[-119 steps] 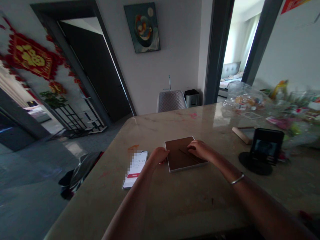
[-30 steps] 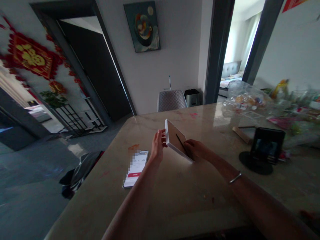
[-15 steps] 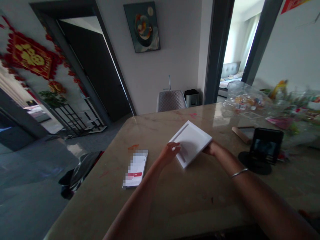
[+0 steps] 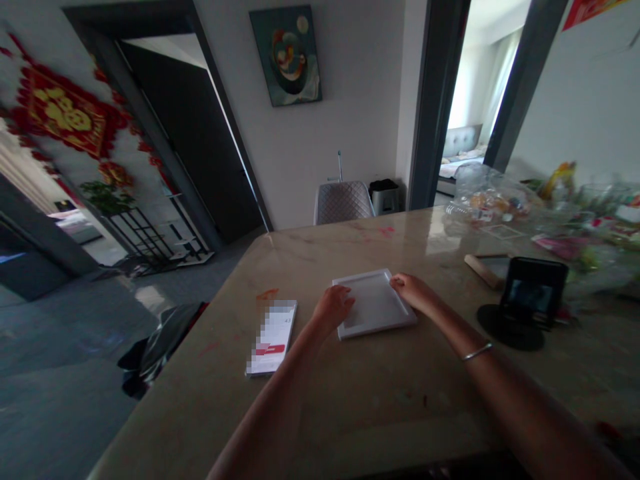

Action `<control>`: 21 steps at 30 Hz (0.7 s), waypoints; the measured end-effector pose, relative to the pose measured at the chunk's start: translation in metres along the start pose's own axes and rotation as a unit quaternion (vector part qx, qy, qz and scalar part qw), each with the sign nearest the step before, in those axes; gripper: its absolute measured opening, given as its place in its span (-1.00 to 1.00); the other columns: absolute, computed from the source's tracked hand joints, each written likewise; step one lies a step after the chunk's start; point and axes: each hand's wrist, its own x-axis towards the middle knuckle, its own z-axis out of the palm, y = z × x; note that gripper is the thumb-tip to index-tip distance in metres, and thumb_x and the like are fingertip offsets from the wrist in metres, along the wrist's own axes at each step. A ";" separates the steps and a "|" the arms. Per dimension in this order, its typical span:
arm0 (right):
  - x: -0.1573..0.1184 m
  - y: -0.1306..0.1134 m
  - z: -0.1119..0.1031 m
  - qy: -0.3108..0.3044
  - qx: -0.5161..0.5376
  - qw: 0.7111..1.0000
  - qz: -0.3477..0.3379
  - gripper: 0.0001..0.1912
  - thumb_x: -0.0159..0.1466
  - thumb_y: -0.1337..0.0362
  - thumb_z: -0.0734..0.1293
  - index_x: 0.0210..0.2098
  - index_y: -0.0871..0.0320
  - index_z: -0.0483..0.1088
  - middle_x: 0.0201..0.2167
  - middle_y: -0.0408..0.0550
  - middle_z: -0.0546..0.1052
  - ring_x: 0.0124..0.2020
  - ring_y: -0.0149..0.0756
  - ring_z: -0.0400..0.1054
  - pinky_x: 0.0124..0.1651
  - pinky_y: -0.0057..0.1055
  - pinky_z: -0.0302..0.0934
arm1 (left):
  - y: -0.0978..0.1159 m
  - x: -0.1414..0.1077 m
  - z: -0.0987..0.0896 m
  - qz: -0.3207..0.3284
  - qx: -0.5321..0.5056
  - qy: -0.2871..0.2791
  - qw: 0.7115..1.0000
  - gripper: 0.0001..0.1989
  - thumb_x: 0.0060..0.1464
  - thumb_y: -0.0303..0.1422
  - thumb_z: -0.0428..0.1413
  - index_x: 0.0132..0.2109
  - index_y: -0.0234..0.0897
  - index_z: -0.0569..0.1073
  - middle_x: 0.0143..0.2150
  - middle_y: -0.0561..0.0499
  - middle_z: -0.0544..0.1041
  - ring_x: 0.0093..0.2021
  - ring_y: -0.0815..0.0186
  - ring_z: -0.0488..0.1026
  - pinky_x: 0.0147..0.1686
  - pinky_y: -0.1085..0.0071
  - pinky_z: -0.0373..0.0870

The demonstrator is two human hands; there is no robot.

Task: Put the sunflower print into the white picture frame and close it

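A shallow white tray-like piece with a raised rim [image 4: 373, 303] lies on the marble-look table, or just above it; I cannot tell which. At its left edge, my left hand [image 4: 334, 308] has its fingers curled over the rim. My right hand [image 4: 407, 288], on the arm with a silver bangle, pinches the rim at the upper right. To the left of my left forearm, a white box with a red label [image 4: 273, 339] rests on the table, partly pixelated.
A black stand with a screen [image 4: 527, 300] is at the right, beside a wooden-edged frame [image 4: 484, 270]. Clear plastic bags with mixed contents [image 4: 493, 193] fill the back right. A quilted chair [image 4: 344, 202] stands beyond the far table edge.
The white tray has come down from a tilted, raised position to nearly flat. My right hand has moved from its underside to the upper right rim; my left hand stays at the left edge.
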 end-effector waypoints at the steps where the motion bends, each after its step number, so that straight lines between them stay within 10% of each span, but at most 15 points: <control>1: -0.001 -0.001 -0.001 -0.007 -0.029 0.999 -0.011 -0.70 0.21 0.16 0.13 -0.32 0.18 0.42 -0.33 0.03 0.53 -0.30 -0.28 0.40 -0.31 -0.48 0.14 | -0.001 0.000 0.000 0.002 0.008 -0.003 1.000 -0.70 0.04 -0.36 0.01 -0.07 -0.29 0.43 -0.02 -0.12 0.44 0.02 0.29 0.33 0.05 0.39 0.16; 7: -0.003 -0.009 -0.006 0.042 -0.097 0.994 -0.010 -0.61 0.22 0.09 0.10 -0.54 0.16 0.38 -0.50 0.01 0.51 -0.46 -0.33 0.35 -0.41 -0.48 0.08 | 0.000 0.001 -0.004 -0.016 -0.021 0.011 1.000 -0.74 0.08 -0.31 -0.04 -0.17 -0.28 0.48 -0.09 -0.08 0.48 -0.06 0.29 0.38 -0.04 0.41 0.22; 15: -0.016 -0.040 -0.012 -0.060 0.190 0.980 -0.018 -0.31 0.17 -0.20 -0.18 -0.70 0.15 0.20 -0.75 -0.16 0.26 -0.68 -0.44 0.18 -0.53 -0.48 0.06 | 0.014 -0.002 -0.024 -0.098 -0.260 0.026 0.960 -0.26 0.07 0.05 -0.51 -0.64 -0.30 0.32 -0.70 0.02 0.31 -0.64 0.41 0.27 -0.54 0.48 0.20; 21: -0.029 -0.058 -0.031 0.077 0.240 0.956 -0.153 -0.38 0.15 -0.23 -0.11 -0.67 0.12 0.13 -0.68 -0.17 0.22 -0.60 -0.43 0.13 -0.48 -0.47 0.03 | 0.029 -0.010 -0.039 -0.033 -0.349 0.093 0.932 -0.32 0.01 0.13 -0.50 -0.71 -0.26 0.12 -0.73 0.10 0.14 -0.68 0.47 0.08 -0.62 0.50 0.05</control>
